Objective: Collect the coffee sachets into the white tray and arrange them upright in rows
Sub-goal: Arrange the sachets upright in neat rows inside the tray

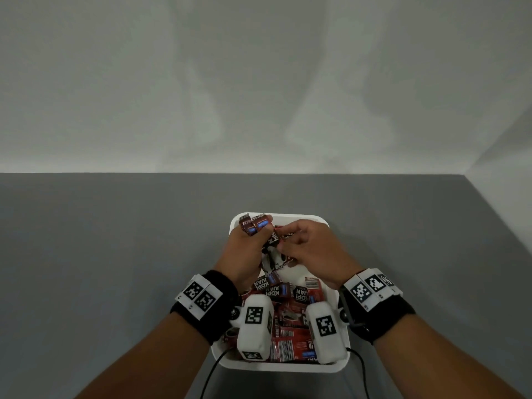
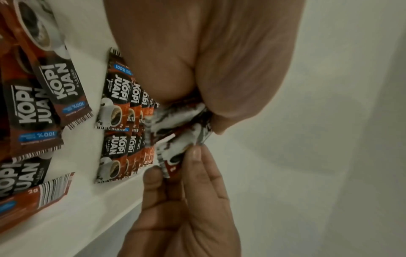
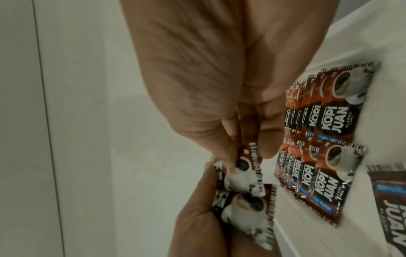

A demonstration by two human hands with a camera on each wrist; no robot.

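Note:
The white tray (image 1: pixel 325 223) holds red-and-black coffee sachets. Many lie loose (image 1: pixel 290 326) at its near end, and two short rows stand upright (image 2: pixel 123 113) on the tray floor (image 2: pixel 87 208). Over the far end, my left hand (image 1: pixel 259 237) grips a bunch of sachets (image 1: pixel 256 224), seen fanned out below the palm (image 2: pixel 180 118). My right hand (image 1: pixel 288 243) meets it from the right. Its thumb and forefinger pinch one sachet (image 3: pixel 241 175) at the edge of that bunch (image 3: pixel 246 208). The upright rows (image 3: pixel 325 130) stand just beside both hands.
The tray sits on a grey table (image 1: pixel 115 254) that ends at a pale wall. White tagged camera blocks (image 1: pixel 256 326) on both wrists hang over the tray's near half, and black cables (image 1: pixel 213 372) trail off the front edge.

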